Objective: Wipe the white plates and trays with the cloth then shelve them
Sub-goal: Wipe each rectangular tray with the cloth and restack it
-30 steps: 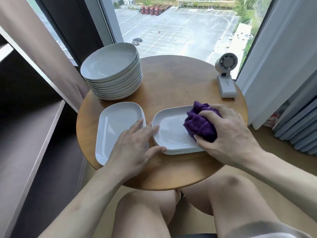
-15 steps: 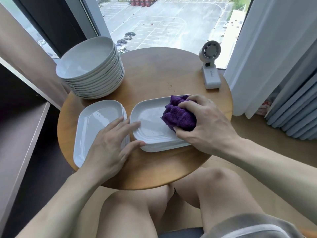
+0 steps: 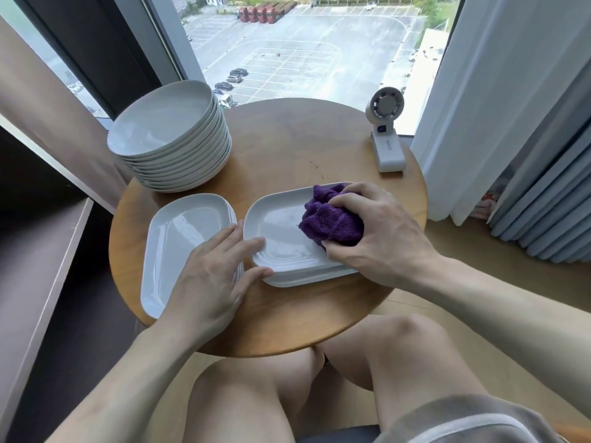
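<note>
A round wooden table [image 3: 287,148] carries a stack of white plates [image 3: 169,139], a left tray stack [image 3: 179,238] beside a right tray stack [image 3: 278,231], and a small white fan [image 3: 385,135].

Left hand [image 3: 208,282] and right hand [image 3: 377,231]: bare. Left forearm [image 3: 128,372] and right forearm [image 3: 511,308] are bare out to the frame edges at 7 and 4 o'clock. Legs [image 3: 399,346] bare at the knees, 6 o'clock. Grey shorts [image 3: 463,420] at 5 o'clock: soft matte fabric, paler band along the hem, possibly a turned cuff.
</note>
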Motion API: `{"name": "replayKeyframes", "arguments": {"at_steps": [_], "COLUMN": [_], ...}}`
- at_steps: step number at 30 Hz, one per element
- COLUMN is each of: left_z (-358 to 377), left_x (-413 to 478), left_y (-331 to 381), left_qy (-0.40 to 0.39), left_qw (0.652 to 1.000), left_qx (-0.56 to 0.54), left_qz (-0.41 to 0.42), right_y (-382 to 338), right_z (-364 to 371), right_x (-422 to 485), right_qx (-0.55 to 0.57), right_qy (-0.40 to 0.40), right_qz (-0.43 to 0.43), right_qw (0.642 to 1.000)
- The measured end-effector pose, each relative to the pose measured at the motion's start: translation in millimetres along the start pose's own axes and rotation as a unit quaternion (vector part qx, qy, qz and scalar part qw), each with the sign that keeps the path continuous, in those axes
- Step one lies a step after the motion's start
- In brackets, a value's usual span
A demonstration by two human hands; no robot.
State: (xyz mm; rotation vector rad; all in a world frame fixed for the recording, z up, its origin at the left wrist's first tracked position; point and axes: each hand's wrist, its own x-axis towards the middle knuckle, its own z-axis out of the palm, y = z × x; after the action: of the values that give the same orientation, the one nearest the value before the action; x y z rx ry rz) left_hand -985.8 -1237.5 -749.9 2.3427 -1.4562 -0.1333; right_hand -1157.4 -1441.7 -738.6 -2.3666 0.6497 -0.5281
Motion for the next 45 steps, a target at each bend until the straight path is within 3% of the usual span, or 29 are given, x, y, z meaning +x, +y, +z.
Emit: {"name": "replayKeyframes", "arguments": {"at_steps": [7, 12, 18, 22, 30, 40, 45], "left_z": [-1, -4, 0, -3, -7, -16, -20], "left_x": [1, 0, 3, 4, 1, -1, 3], "left_y": [2, 0, -5, -7, 16, 21, 23], "left_qy": [0.084, 0.109, 0.210, 0.266, 0.259, 0.263, 0.231], "left_qw": [0.995, 0.993, 0.977, 0.963, 0.947, 0.934, 0.900], "left_qx": [-0.040, -0.045, 0.007, -0.020, -0.109, -0.241, -0.366], "left_qz": [-0.027, 0.002, 0.035, 0.044, 0.158, 0.011, -0.044], "right_y": [-2, -3, -2, 1, 7, 13, 15], "right_z": [-1, 0, 1, -2, -18, -24, -24], "right_x": [2, 2, 1, 5, 20, 27, 27], "right_qx": [0.047, 0.057, 0.059, 0.063, 0.227, 0.366, 0.399], "right_qy": [0.029, 0.026, 0.046, 0.077, 0.178, 0.206, 0.211], "right_qz": [0.008, 0.009, 0.005, 0.013, 0.112, 0.168, 0.187], "right_qw": [0.998, 0.998, 0.997, 0.995, 0.951, 0.892, 0.873]}}
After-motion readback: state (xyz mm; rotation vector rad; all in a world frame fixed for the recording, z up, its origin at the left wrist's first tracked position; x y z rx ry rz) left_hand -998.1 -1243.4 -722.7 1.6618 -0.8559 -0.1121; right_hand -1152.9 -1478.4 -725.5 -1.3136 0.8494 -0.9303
